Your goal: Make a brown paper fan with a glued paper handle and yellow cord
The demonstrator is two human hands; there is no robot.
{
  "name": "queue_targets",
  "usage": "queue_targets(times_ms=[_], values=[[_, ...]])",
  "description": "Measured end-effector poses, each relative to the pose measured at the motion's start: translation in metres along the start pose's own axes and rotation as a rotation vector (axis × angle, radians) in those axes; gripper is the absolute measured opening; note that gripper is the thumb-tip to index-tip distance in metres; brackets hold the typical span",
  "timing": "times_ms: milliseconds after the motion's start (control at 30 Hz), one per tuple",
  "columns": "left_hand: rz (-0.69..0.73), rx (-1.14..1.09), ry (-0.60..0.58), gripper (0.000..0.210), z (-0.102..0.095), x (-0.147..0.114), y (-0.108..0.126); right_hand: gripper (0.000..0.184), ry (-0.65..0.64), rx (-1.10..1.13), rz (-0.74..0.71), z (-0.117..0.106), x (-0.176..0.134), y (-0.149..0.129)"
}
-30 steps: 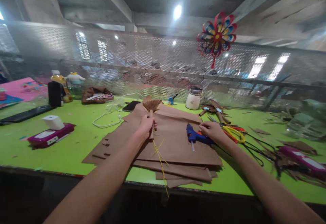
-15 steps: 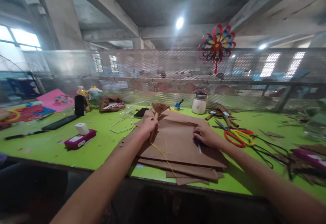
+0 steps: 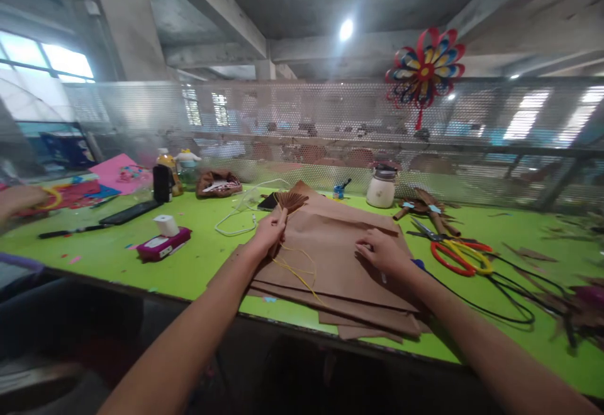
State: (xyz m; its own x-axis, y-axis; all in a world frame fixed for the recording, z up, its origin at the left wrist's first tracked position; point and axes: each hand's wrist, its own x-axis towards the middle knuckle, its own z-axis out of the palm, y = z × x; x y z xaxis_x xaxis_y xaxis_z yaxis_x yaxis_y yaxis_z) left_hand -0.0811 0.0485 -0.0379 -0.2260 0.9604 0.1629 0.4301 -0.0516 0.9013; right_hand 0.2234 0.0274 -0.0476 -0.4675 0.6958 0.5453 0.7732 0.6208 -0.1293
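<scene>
My left hand (image 3: 271,231) is closed on the lower end of a pleated brown paper fan (image 3: 291,200), whose folds spread out above the fingers. A thin yellow string (image 3: 297,270) trails from near that hand across the stacked brown paper (image 3: 325,251). Over the right part of the paper, my right hand (image 3: 380,250) has loosely bent fingers, with nothing visible between them. Below it lies a tool, mostly hidden by the hand and wrist; a whitish tip and a blue end (image 3: 418,265) show on either side.
On the right lie scissors with red and yellow handles (image 3: 460,256), black cords (image 3: 514,314) and brown scraps. A white jar (image 3: 381,187) and a small blue bottle (image 3: 338,191) stand behind. At left are a purple box (image 3: 163,243), a white cable (image 3: 226,231) and another person's hand (image 3: 23,200).
The view has shifted, and the fan is lower and tilted more to the right. My right hand has come off the blue-purple tool, which now lies under the wrist.
</scene>
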Motion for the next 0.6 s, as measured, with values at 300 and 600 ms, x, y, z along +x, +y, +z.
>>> queue_targets(times_ms=[300,600], values=[[0.103,0.363,0.030,0.013,0.006,-0.004,-0.004,0.014,-0.008,0.007,-0.152,-0.015,-0.017,-0.037],[0.125,0.332,-0.033,0.026,0.016,-0.019,-0.002,0.027,-0.205,0.099,-0.263,0.011,-0.022,-0.056]])
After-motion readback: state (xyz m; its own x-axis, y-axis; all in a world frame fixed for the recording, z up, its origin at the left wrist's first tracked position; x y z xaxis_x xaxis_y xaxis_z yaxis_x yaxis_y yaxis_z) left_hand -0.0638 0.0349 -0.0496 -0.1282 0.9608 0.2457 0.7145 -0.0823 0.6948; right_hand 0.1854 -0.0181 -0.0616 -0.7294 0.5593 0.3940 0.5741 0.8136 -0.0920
